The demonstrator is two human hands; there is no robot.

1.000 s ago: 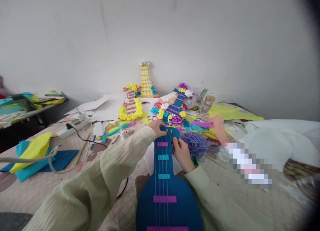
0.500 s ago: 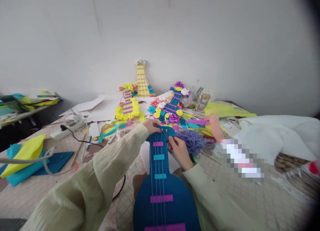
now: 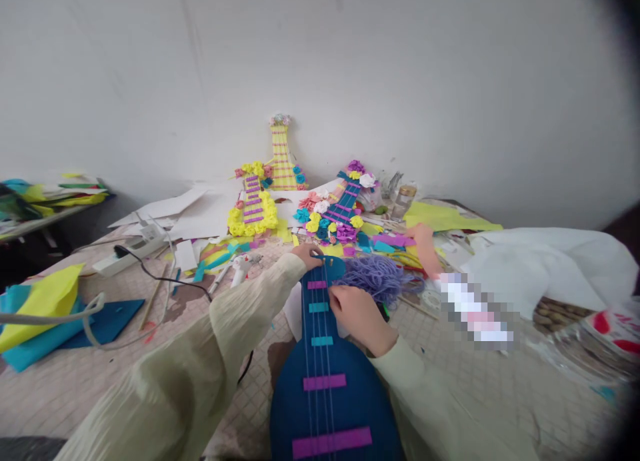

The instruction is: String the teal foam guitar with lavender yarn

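Note:
A dark blue craft guitar (image 3: 350, 408) stands upright in front of me, its head away from me. Purple and turquoise strips cross it, and several thin pale strings run down its length. Small pegs sit at its head. My left hand (image 3: 308, 254) grips the upper left edge of the head, fingers closed. At the right edge of the neck, my right hand (image 3: 364, 318) is closed in a pinch; the thin string at its fingertips is hard to make out now. A tangle of purple yarn (image 3: 373, 278) lies just beyond my right hand.
Behind stand decorated craft guitars: a yellow one (image 3: 283, 158), a flower-edged one (image 3: 253, 201) and a blue one (image 3: 345, 204). A glue gun (image 3: 243, 268), power strip (image 3: 127, 254) and folded coloured sheets (image 3: 45, 308) lie left. Another person's arm (image 3: 426, 251) reaches in from the right.
My right hand has moved down along the neck, away from the pegs. My left hand stays at the guitar's head. The view has shifted slightly.

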